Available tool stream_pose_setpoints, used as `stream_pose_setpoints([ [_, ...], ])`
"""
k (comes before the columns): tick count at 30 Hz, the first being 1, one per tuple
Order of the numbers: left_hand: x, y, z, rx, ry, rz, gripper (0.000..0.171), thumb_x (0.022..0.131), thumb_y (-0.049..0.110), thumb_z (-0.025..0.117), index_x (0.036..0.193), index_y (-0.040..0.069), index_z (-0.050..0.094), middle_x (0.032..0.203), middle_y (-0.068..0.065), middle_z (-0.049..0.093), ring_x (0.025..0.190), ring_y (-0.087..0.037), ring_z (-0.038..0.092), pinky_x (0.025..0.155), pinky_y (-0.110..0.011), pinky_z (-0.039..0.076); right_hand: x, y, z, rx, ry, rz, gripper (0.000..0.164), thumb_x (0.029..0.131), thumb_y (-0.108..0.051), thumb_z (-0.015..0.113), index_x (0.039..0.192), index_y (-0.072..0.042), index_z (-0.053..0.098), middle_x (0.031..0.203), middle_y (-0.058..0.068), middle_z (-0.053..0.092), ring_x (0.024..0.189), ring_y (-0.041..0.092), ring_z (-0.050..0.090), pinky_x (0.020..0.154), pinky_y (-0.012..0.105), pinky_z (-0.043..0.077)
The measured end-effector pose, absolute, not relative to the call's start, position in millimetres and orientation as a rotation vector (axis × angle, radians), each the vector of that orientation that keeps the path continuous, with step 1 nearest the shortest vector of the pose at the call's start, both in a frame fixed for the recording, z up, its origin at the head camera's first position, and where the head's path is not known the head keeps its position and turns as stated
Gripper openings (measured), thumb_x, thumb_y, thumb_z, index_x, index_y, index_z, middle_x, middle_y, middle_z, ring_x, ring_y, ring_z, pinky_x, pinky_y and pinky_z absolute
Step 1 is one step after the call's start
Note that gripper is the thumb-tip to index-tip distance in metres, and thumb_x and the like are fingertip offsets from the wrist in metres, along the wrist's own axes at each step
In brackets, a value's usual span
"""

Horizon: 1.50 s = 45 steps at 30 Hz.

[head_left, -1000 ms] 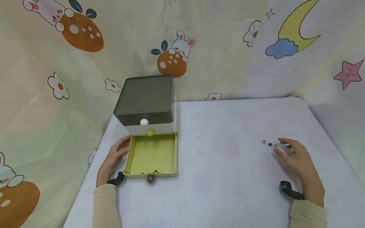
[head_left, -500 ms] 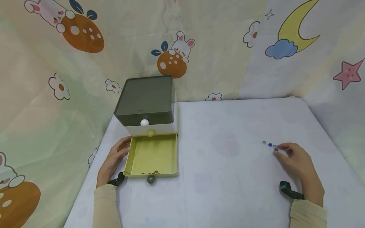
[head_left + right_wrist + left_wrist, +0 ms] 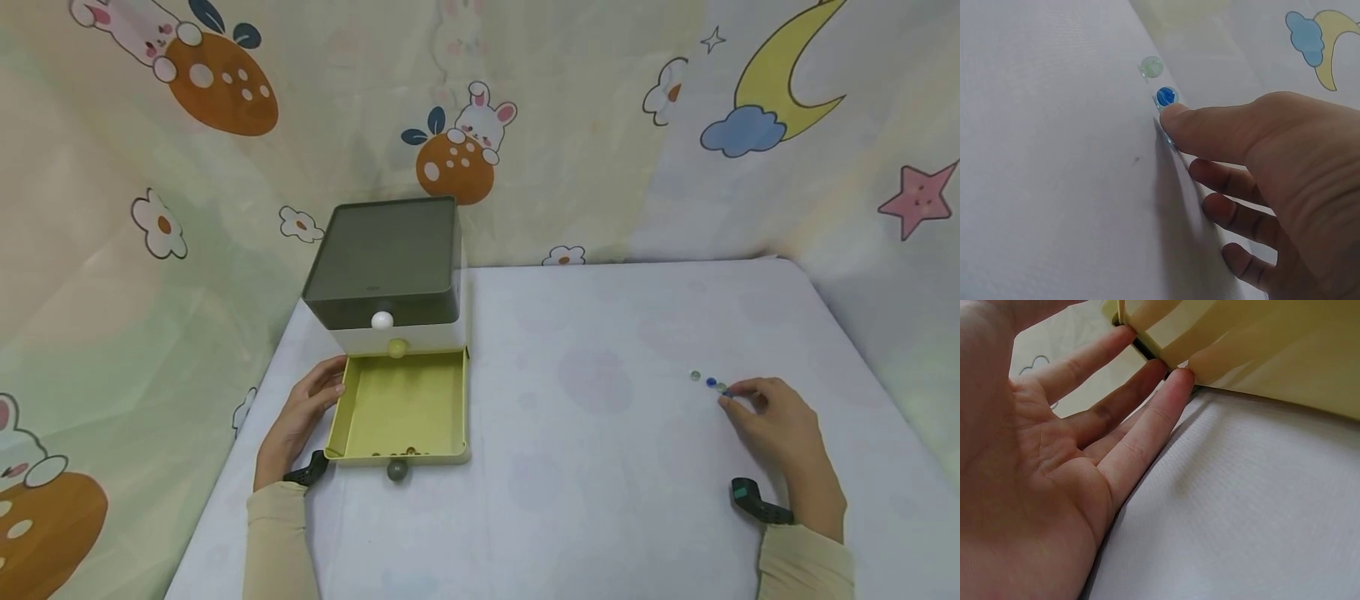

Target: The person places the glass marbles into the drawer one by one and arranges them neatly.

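Observation:
On the right side of the table, my right hand point(image 3: 780, 421) pinches a blue marble point(image 3: 727, 394) between thumb and index finger; the thumb hides most of it in the right wrist view. Just beyond the fingertips are a greenish clear marble point(image 3: 722, 387), another blue marble point(image 3: 1167, 96) and a second greenish clear marble point(image 3: 1152, 66), in a short row. My left hand point(image 3: 303, 412) rests with extended fingers against the left side of a pulled-out yellow-green drawer point(image 3: 405, 400). Several small brownish marbles point(image 3: 410, 451) lie along the drawer's front wall inside.
The drawer belongs to a small cabinet point(image 3: 382, 250) with a dark green top, standing at the back left. Round knobs mark its fronts, including a dark green knob point(image 3: 397, 470). A patterned cloth point(image 3: 585, 150) hangs behind the white-covered table point(image 3: 570, 500).
My right thumb and index finger have come together on a blue marble that was hidden by the hand before. The left hand and drawer have stayed in place.

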State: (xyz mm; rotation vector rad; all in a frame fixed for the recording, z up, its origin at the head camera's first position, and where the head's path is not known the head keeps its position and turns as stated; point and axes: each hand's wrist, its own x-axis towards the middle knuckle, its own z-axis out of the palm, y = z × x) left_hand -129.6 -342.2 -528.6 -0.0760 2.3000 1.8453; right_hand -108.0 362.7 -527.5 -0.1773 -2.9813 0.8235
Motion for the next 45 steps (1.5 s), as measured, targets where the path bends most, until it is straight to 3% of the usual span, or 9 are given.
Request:
stream_pose_setpoints([
  [14, -129.9, -342.5, -529.4, -0.049, 2.307, 1.838, 0.063, 0.106, 0.026, 0.061, 0.161, 0.012, 0.035, 0.168, -0.014, 0.034, 0.132, 0.001, 0.051, 0.101, -0.011, 0.043, -105.3, 359.2, -524.3, -0.372, -2.918, 1.029, 0.049, 0.105, -0.04, 0.057, 0.136, -0.001, 0.059, 0.134, 0.031, 0.056, 0.117, 0.049, 0.054, 0.086, 0.062, 0.045],
  [16, -129.8, -342.5, -528.9, -0.045, 2.311, 1.833, 0.063, 0.106, 0.026, 0.061, 0.162, 0.012, 0.035, 0.168, -0.014, 0.033, 0.132, 0.001, 0.05, 0.101, -0.01, 0.042, -105.6, 357.4, -522.7, -0.371, -2.877, 1.064, 0.051, 0.106, -0.04, 0.057, 0.138, -0.001, 0.058, 0.136, 0.031, 0.056, 0.12, 0.051, 0.054, 0.09, 0.065, 0.046],
  [18, -129.9, -342.3, -528.5, -0.045, 2.316, 1.827, 0.063, 0.106, 0.026, 0.061, 0.162, 0.013, 0.035, 0.168, -0.014, 0.033, 0.133, 0.0, 0.049, 0.102, -0.01, 0.042, -106.0, 355.6, -521.4, -0.352, -2.834, 1.076, 0.05, 0.106, -0.04, 0.057, 0.139, -0.002, 0.058, 0.137, 0.029, 0.058, 0.123, 0.047, 0.054, 0.095, 0.058, 0.047],
  [21, -130.2, -341.9, -528.1, -0.06, 2.32, 1.821, 0.064, 0.106, 0.027, 0.061, 0.162, 0.014, 0.035, 0.168, -0.013, 0.033, 0.133, -0.001, 0.049, 0.101, -0.011, 0.042, -106.3, 352.2, -518.8, -0.301, -2.775, 1.087, 0.048, 0.105, -0.041, 0.061, 0.137, -0.006, 0.061, 0.134, 0.018, 0.062, 0.117, 0.027, 0.056, 0.093, 0.032, 0.049],
  [24, -130.0, -341.7, -527.8, -0.073, 2.321, 1.819, 0.064, 0.106, 0.028, 0.061, 0.162, 0.015, 0.035, 0.168, -0.012, 0.033, 0.132, 0.0, 0.049, 0.101, -0.011, 0.043, -106.2, 348.2, -516.3, -0.261, -2.713, 1.137, 0.044, 0.103, -0.041, 0.065, 0.133, -0.01, 0.065, 0.122, -0.008, 0.064, 0.105, 0.003, 0.052, 0.08, 0.013, 0.04],
  [27, -129.4, -341.7, -527.8, -0.075, 2.319, 1.825, 0.063, 0.106, 0.027, 0.06, 0.162, 0.015, 0.035, 0.168, -0.012, 0.034, 0.132, 0.0, 0.05, 0.101, -0.012, 0.043, -107.1, 343.2, -515.2, -0.201, -2.661, 1.208, 0.04, 0.102, -0.038, 0.068, 0.131, -0.011, 0.066, 0.111, -0.03, 0.057, 0.1, -0.012, 0.047, 0.08, 0.01, 0.039],
  [30, -128.8, -341.5, -528.5, -0.071, 2.316, 1.828, 0.063, 0.106, 0.027, 0.06, 0.162, 0.015, 0.035, 0.168, -0.013, 0.034, 0.132, 0.0, 0.05, 0.101, -0.012, 0.043, -110.0, 336.6, -515.7, -0.125, -2.618, 1.263, 0.036, 0.101, -0.033, 0.069, 0.129, -0.01, 0.067, 0.109, -0.038, 0.055, 0.101, -0.014, 0.049, 0.083, 0.009, 0.039],
  [40, -128.2, -341.4, -528.6, -0.065, 2.305, 1.845, 0.062, 0.106, 0.025, 0.06, 0.162, 0.012, 0.035, 0.166, -0.014, 0.035, 0.13, 0.001, 0.053, 0.1, -0.014, 0.046, -126.9, 300.3, -514.7, 0.117, -2.603, 1.357, 0.028, 0.102, -0.026, 0.07, 0.125, -0.012, 0.069, 0.109, -0.029, 0.062, 0.103, -0.009, 0.054, 0.087, 0.009, 0.041],
  [45, -129.3, -342.6, -529.1, -0.041, 2.308, 1.847, 0.063, 0.106, 0.025, 0.06, 0.162, 0.011, 0.034, 0.167, -0.014, 0.035, 0.13, 0.002, 0.052, 0.101, -0.012, 0.044, -134.5, 277.2, -511.9, 0.239, -2.588, 1.413, 0.023, 0.101, -0.02, 0.07, 0.122, -0.013, 0.071, 0.111, -0.014, 0.067, 0.103, -0.007, 0.056, 0.088, 0.009, 0.044],
])
